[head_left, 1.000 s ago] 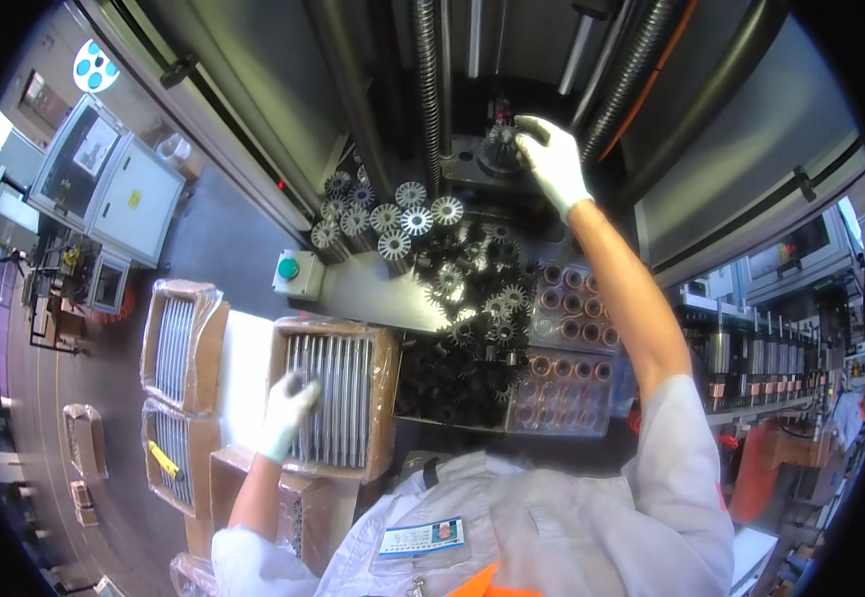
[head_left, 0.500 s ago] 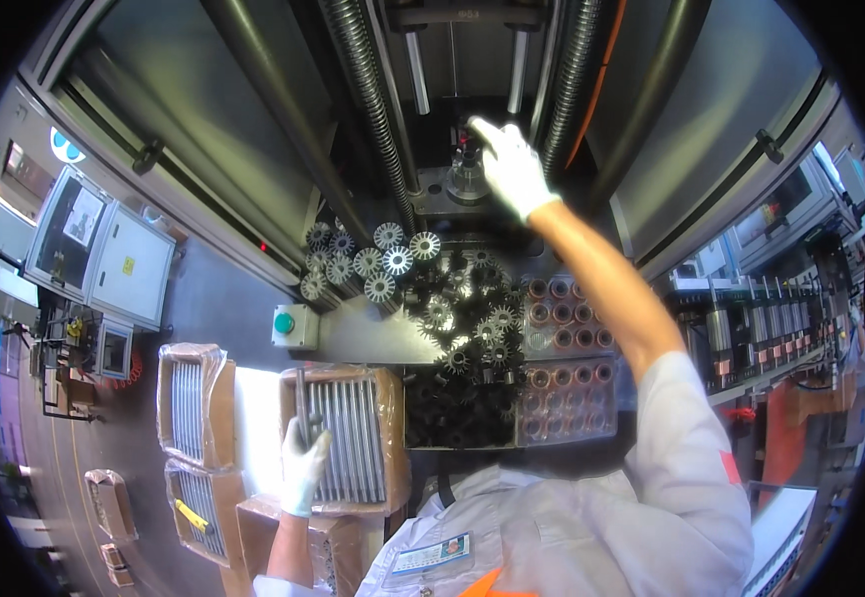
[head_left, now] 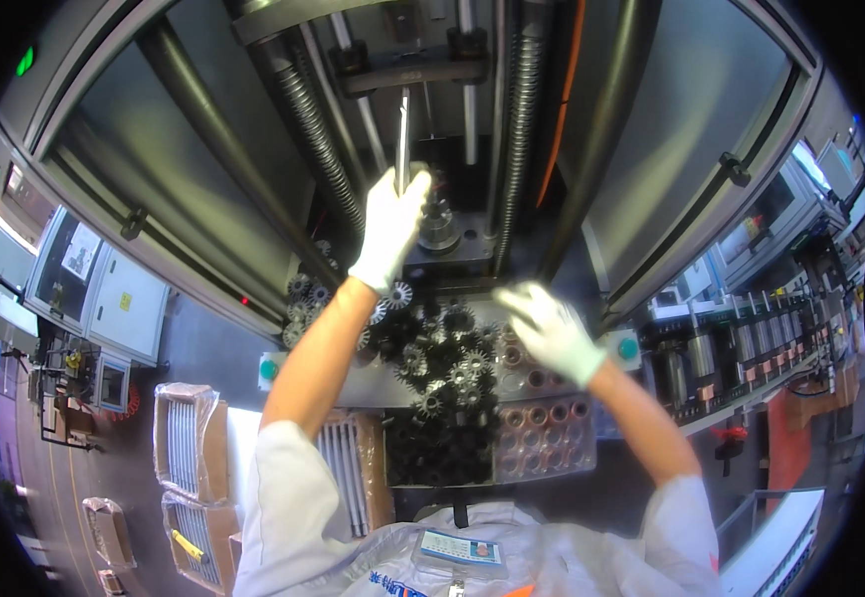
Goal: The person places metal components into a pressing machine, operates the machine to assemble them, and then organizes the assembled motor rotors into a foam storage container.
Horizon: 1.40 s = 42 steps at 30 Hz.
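**Rod going into the machine, gears waiting below**

The left hand [head_left: 389, 231], in a white glove, is raised far into the open machine bay, its fingers closed around the lower end of a slim upright metal rod [head_left: 403, 134] that stands above the round fixture [head_left: 438, 227] at the centre of the bay. The right hand [head_left: 550, 330], also gloved, hovers lower and to the right with fingers loosely spread, holding nothing that can be made out, just above the heap of dark gears [head_left: 442, 363] on the worktop [head_left: 353, 386].

The step in hand looks like seating or guiding the rod at the fixture, with the right hand about to take a part from the heap. The next move seems to call for keeping the rod plumb over the fixture while a single gear is picked cleanly out of the tangle of teeth.

Near the gears, on the right, a tray of copper-coloured rings [head_left: 547, 438] lies on the worktop. On the near left, an open box of long grey rods [head_left: 345, 478] sits beside the left sleeve, with more such boxes [head_left: 190, 443] further left.
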{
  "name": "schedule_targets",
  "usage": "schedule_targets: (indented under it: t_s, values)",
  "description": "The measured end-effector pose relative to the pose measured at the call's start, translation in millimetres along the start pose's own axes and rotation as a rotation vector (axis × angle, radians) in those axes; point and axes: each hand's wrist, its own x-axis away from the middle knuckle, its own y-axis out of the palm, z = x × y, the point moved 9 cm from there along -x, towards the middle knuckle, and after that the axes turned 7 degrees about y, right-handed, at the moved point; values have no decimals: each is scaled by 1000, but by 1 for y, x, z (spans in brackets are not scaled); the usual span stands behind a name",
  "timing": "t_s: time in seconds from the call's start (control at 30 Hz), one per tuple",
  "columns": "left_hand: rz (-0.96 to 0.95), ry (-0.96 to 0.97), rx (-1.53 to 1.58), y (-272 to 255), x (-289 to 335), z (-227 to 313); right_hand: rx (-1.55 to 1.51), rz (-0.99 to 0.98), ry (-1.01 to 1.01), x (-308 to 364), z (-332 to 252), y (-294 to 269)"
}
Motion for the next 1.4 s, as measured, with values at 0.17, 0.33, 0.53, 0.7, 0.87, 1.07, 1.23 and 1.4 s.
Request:
schedule_targets:
  t_s: [0.17,0.33,0.53,0.7,0.87,1.07,1.23,1.4]
  values:
    - [104,204,-21,9,-72,4,119,-81,271,120,54,-31]
    - [23,524,-76,6,-124,21,86,-72,424,201,68,-61]
    - [-46,227,23,20,-108,28,-71,139,425,194,88,-89]
    - [38,492,-705,34,9,100,52,371,294,143,89,-137]
    - [-557,39,-623,74,201,13,309,340,169,139,126,-115]
    - [-694,178,-900,126,316,-69,454,-16,178,155,163,-64]
    - [-718,149,-1267,128,336,-116,362,-16,-25,184,85,-47]
    - [-741,200,-1279,150,338,-139,171,-285,-23,234,79,38]
